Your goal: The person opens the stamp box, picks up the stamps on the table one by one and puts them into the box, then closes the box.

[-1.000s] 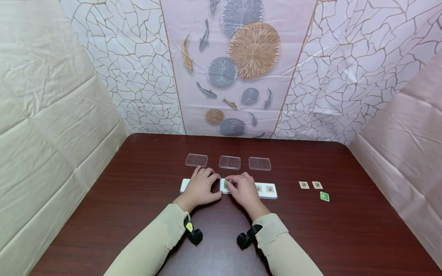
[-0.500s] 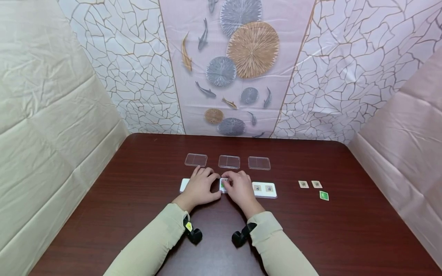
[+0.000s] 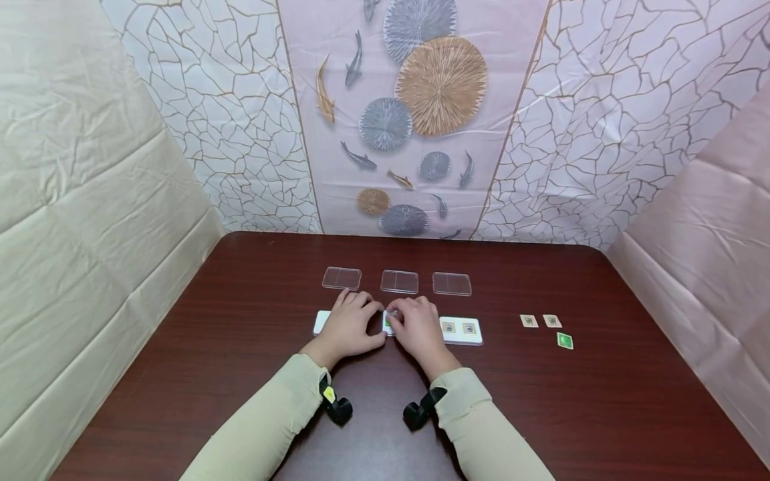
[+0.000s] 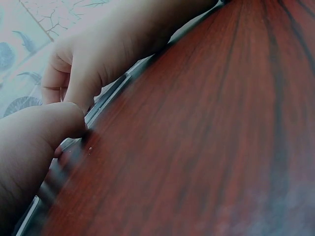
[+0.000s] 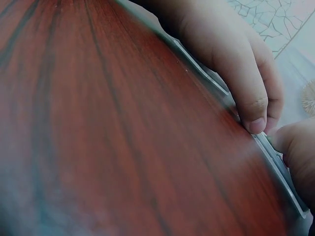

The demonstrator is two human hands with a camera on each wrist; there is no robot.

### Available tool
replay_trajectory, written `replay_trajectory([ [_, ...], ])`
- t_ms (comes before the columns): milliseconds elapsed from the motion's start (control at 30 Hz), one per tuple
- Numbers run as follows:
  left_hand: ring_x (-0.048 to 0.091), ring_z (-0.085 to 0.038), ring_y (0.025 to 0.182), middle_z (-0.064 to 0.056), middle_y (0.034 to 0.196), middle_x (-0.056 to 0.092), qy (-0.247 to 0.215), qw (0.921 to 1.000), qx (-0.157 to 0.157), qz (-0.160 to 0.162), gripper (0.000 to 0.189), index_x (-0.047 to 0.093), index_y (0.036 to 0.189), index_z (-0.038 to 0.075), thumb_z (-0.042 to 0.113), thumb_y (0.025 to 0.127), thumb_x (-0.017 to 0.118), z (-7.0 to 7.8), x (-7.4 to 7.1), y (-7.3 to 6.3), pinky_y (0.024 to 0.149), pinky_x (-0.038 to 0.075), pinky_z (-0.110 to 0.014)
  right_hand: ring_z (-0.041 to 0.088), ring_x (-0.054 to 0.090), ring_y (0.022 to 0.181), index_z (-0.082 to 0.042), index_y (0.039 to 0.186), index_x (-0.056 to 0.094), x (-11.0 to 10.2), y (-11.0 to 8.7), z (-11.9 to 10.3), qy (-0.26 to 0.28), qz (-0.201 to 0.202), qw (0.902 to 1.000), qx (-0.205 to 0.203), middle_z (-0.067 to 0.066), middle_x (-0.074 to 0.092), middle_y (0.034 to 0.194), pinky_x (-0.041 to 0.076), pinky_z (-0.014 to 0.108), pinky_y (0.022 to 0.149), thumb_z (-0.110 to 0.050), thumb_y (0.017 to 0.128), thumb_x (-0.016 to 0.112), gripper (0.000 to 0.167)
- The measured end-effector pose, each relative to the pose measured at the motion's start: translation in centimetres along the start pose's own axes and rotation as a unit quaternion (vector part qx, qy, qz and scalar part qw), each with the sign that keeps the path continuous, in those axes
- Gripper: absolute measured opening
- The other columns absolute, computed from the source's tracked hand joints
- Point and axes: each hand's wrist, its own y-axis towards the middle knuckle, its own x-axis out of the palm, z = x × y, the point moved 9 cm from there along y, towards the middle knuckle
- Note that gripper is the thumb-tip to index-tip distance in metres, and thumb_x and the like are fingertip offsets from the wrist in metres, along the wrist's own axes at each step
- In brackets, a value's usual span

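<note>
My left hand (image 3: 353,323) grips the left end of the middle white flat case (image 3: 386,332); its thumb is at the near edge. My right hand (image 3: 416,329) bends over the same case, thumb and forefinger pinching a small green square card (image 3: 388,323) at its left part. The right hand hides the rest of that case. In the left wrist view the right hand (image 4: 93,64) reaches down to the case, near the left thumb (image 4: 64,120). In the right wrist view the left thumb (image 5: 248,103) touches the case edge (image 5: 280,172).
A white case (image 3: 460,331) with two small picture squares lies to the right. Another white case (image 3: 321,322) is partly under the left hand. Three clear lids (image 3: 341,278) line up behind. Two beige squares (image 3: 529,321) and a loose green square (image 3: 565,341) lie farther right on the table.
My right hand has shifted slightly left along the middle case, uncovering more of the right-hand case. My left hand stays in place, and the loose squares and lids have not moved.
</note>
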Motion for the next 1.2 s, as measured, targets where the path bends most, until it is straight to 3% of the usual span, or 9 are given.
replay_trajectory([
  [333, 0.053, -0.026, 0.119, -0.004, 0.121, 0.058, -0.001, 1.0, -0.003, -0.001, 0.051, 0.068, 0.124, 0.017, 0.047, 0.082, 0.067, 0.1, -0.1, -0.1, 0.118, 0.022, -0.056, 0.024, 0.055, 0.092, -0.018, 0.097, 0.072, -0.5, -0.3, -0.2, 0.003, 0.013, 0.9999, -0.004, -0.005, 0.062, 0.081, 0.042, 0.047, 0.093, -0.024, 0.095, 0.07, 0.006],
  [467, 0.053, -0.026, 0.119, -0.004, 0.121, 0.058, 0.001, 1.0, -0.004, -0.005, 0.051, 0.068, 0.124, 0.017, 0.048, 0.083, 0.067, 0.1, 0.1, -0.1, 0.118, 0.022, -0.055, 0.024, 0.056, 0.093, -0.017, 0.098, 0.072, -1.9, -0.9, -0.3, 0.023, 0.047, 0.9981, -0.031, -0.002, 0.068, 0.089, 0.043, 0.046, 0.092, -0.023, 0.097, 0.067, 0.009],
  [600, 0.054, -0.026, 0.118, -0.004, 0.12, 0.059, 0.0, 1.0, -0.002, 0.003, 0.052, 0.068, 0.123, 0.017, 0.049, 0.082, 0.068, 0.1, 0.1, -0.1, 0.118, 0.023, -0.056, 0.025, 0.059, 0.089, -0.013, 0.096, 0.073, -4.3, -2.0, 0.3, 0.044, 0.105, 0.9897, -0.087, 0.001, 0.072, 0.09, 0.046, 0.044, 0.086, -0.017, 0.094, 0.068, 0.007],
  [700, 0.054, -0.026, 0.118, -0.004, 0.12, 0.059, -0.001, 1.0, -0.001, 0.005, 0.052, 0.068, 0.122, 0.018, 0.05, 0.082, 0.068, 0.0, 0.0, -0.1, 0.118, 0.022, -0.056, 0.027, 0.06, 0.086, -0.011, 0.094, 0.073, -6.2, -3.1, 2.1, 0.048, 0.15, 0.9816, -0.108, 0.003, 0.072, 0.087, 0.046, 0.045, 0.083, -0.013, 0.091, 0.071, 0.004],
  [833, 0.053, -0.026, 0.119, -0.004, 0.122, 0.058, -0.004, 1.0, -0.005, -0.002, 0.052, 0.067, 0.124, 0.019, 0.05, 0.083, 0.067, -0.2, 0.3, -0.1, 0.119, 0.02, -0.055, 0.03, 0.059, 0.084, -0.009, 0.092, 0.071, -8.5, -4.3, 5.6, 0.039, 0.189, 0.9769, -0.091, 0.004, 0.069, 0.079, 0.045, 0.046, 0.08, -0.009, 0.087, 0.074, 0.006],
  [967, 0.052, -0.026, 0.119, -0.004, 0.123, 0.057, -0.004, 1.0, -0.007, -0.006, 0.052, 0.067, 0.125, 0.019, 0.05, 0.083, 0.067, -0.3, 0.5, 0.0, 0.12, 0.019, -0.054, 0.031, 0.056, 0.081, -0.007, 0.093, 0.071, -10.4, -5.2, 9.2, 0.025, 0.195, 0.979, -0.053, 0.005, 0.065, 0.076, 0.043, 0.043, 0.076, -0.008, 0.087, 0.074, 0.007],
  [1200, 0.053, -0.026, 0.119, -0.004, 0.123, 0.057, 0.0, 0.9999, -0.006, -0.01, 0.052, 0.066, 0.125, 0.019, 0.05, 0.084, 0.067, -0.1, 0.1, -0.1, 0.119, 0.02, -0.054, 0.031, 0.053, 0.084, -0.006, 0.096, 0.07, -12.8, -6.9, 14.9, -0.004, 0.168, 0.9856, 0.021, 0.009, 0.065, 0.079, 0.039, 0.043, 0.075, -0.008, 0.088, 0.072, 0.008],
])
